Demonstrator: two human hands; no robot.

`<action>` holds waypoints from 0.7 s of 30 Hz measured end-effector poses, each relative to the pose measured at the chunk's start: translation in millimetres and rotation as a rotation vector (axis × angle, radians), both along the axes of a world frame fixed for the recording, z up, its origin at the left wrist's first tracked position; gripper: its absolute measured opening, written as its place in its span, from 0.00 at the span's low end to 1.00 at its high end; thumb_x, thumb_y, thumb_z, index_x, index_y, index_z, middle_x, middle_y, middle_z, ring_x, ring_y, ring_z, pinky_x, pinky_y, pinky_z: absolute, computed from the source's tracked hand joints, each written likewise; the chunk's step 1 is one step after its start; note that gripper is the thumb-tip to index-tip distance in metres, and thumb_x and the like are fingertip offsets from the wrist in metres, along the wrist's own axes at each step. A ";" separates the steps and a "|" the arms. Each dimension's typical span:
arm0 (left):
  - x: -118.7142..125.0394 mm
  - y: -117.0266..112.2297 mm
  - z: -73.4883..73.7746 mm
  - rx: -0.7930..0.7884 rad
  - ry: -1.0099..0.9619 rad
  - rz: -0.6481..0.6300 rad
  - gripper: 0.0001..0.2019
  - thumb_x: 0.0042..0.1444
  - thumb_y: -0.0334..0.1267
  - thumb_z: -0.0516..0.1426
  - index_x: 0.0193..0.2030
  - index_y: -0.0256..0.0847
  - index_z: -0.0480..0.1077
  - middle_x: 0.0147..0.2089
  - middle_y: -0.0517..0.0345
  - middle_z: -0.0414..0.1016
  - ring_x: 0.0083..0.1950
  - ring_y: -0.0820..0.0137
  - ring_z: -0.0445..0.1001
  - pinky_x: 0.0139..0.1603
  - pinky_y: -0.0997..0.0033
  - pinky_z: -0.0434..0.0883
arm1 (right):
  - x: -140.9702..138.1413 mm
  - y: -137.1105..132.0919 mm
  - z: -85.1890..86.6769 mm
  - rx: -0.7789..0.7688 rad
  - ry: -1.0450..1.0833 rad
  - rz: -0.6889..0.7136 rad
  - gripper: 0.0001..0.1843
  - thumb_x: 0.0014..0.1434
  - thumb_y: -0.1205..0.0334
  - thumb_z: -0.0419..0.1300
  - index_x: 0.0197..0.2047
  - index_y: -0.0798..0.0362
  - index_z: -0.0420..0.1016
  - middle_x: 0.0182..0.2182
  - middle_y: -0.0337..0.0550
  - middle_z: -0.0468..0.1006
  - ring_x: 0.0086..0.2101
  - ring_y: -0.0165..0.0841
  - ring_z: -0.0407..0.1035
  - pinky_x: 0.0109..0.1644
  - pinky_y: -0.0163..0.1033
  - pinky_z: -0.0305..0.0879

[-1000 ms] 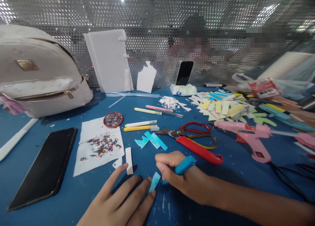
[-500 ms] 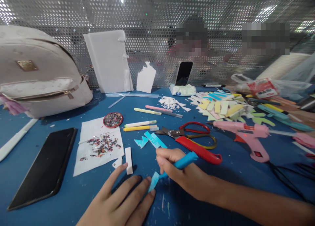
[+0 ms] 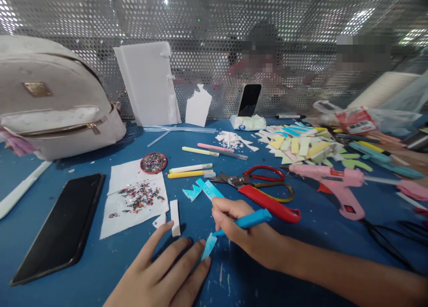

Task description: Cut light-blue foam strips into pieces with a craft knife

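Observation:
My right hand (image 3: 245, 229) is wrapped round a blue marker (image 3: 254, 219), its tip at the upper end of a small blue-coloured strip (image 3: 209, 245). That strip lies on the blue table by the fingertips of my left hand (image 3: 167, 267), which rests flat with fingers spread and steadies the piece. One left fingertip is at a small white strip (image 3: 175, 218), beside a white scrap (image 3: 159, 221). Beyond my right hand are a longer blue strip (image 3: 210, 188), a jagged blue piece (image 3: 192, 192) and red-handled cutters (image 3: 252, 188).
Left are a phone (image 3: 62, 226), a backpack (image 3: 56, 101) and a paper (image 3: 115, 217) with beads. Pens (image 3: 190, 174) lie mid-table. A pink glue gun (image 3: 334, 180) with cord is right, near a pile of coloured strips (image 3: 301, 146). A perforated metal screen (image 3: 207, 26) stands behind.
The marker tip has shifted slightly up and left along the end of the blue strip, with my right hand tilting a little. My left hand stays put.

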State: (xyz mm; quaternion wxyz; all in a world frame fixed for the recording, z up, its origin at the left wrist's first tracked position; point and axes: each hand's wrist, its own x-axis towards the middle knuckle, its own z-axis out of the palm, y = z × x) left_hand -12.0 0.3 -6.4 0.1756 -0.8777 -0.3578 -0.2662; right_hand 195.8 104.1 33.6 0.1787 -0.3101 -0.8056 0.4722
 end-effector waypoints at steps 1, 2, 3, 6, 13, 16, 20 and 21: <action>0.0 0.0 -0.4 0.003 0.001 0.001 0.18 0.74 0.34 0.45 0.50 0.45 0.77 0.54 0.63 0.77 0.53 0.70 0.73 0.75 0.51 0.42 | 0.2 0.0 0.0 0.006 -0.004 0.009 0.18 0.68 0.60 0.46 0.26 0.50 0.49 0.22 0.31 0.51 0.23 0.27 0.49 0.27 0.36 0.47; 0.0 0.0 -0.9 0.005 -0.004 0.003 0.18 0.73 0.34 0.45 0.50 0.45 0.77 0.54 0.64 0.77 0.53 0.70 0.73 0.75 0.51 0.42 | 0.4 0.0 -0.1 0.006 -0.010 0.027 0.18 0.68 0.60 0.46 0.26 0.50 0.48 0.21 0.31 0.51 0.23 0.27 0.48 0.27 0.36 0.47; 0.2 0.1 -1.8 0.012 -0.014 0.002 0.18 0.73 0.34 0.45 0.50 0.45 0.77 0.54 0.63 0.77 0.53 0.70 0.73 0.75 0.51 0.43 | 0.6 0.0 -0.3 0.002 -0.011 0.043 0.19 0.68 0.60 0.46 0.25 0.50 0.48 0.21 0.31 0.51 0.23 0.27 0.48 0.27 0.36 0.47; 0.4 0.0 -6.4 0.026 -0.015 0.001 0.18 0.74 0.34 0.45 0.51 0.45 0.77 0.55 0.62 0.76 0.53 0.69 0.73 0.75 0.49 0.44 | 0.9 0.1 -0.9 -0.013 -0.002 0.019 0.18 0.68 0.60 0.45 0.25 0.50 0.48 0.21 0.31 0.51 0.23 0.28 0.49 0.28 0.36 0.48; -0.4 1.0 -5.2 0.033 -0.003 -0.007 0.19 0.74 0.34 0.44 0.52 0.44 0.76 0.56 0.62 0.76 0.54 0.68 0.72 0.74 0.47 0.43 | 0.1 0.9 -3.6 0.002 -0.012 0.001 0.18 0.69 0.60 0.46 0.26 0.50 0.48 0.22 0.31 0.51 0.24 0.27 0.49 0.28 0.36 0.48; -0.4 2.0 3.6 -0.012 0.011 -0.011 0.18 0.73 0.34 0.45 0.52 0.44 0.76 0.54 0.63 0.77 0.53 0.70 0.72 0.75 0.52 0.42 | -0.3 1.1 -3.2 0.007 -0.020 0.019 0.19 0.69 0.60 0.46 0.26 0.50 0.48 0.22 0.31 0.51 0.24 0.27 0.49 0.28 0.36 0.48; -1.0 0.7 3.3 -0.026 0.019 -0.007 0.17 0.74 0.36 0.45 0.52 0.45 0.76 0.55 0.63 0.77 0.54 0.69 0.72 0.75 0.51 0.41 | -0.2 1.4 -2.0 0.003 -0.006 -0.005 0.18 0.69 0.59 0.45 0.26 0.50 0.49 0.22 0.31 0.51 0.24 0.28 0.50 0.28 0.36 0.48; -1.2 0.0 0.5 -0.011 0.006 -0.003 0.18 0.74 0.36 0.45 0.52 0.45 0.76 0.55 0.62 0.76 0.54 0.68 0.72 0.75 0.50 0.42 | -0.1 1.5 -2.0 0.006 -0.009 0.000 0.18 0.69 0.59 0.45 0.26 0.50 0.49 0.22 0.31 0.51 0.24 0.28 0.50 0.28 0.36 0.48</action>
